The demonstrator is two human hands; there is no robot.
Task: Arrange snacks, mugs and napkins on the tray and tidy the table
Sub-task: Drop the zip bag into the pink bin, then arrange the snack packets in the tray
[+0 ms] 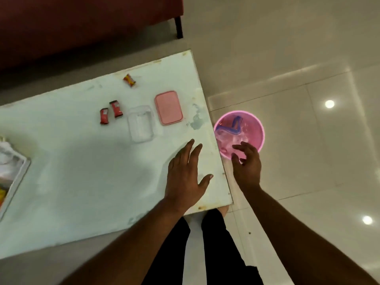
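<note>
My left hand (186, 173) lies flat and open on the white table (82, 171) near its right edge. My right hand (247, 163) hovers past the table edge above a pink bin (255, 128) on the floor, fingers spread and empty. Two red snack packets (104, 116) (116, 108) lie side by side mid-table, and a red-and-yellow packet (130, 80) lies farther back. A clear plastic container (140, 124) sits beside its pink lid (168, 108). The corner of a tray (19, 175) shows at the left edge with pale items on it.
The pink bin holds clear wrappers and a purple-edged piece. A dark red sofa (82, 23) stands behind the table. Glossy tiled floor (308, 79) spreads to the right. My legs in dark trousers stand at the table's near corner.
</note>
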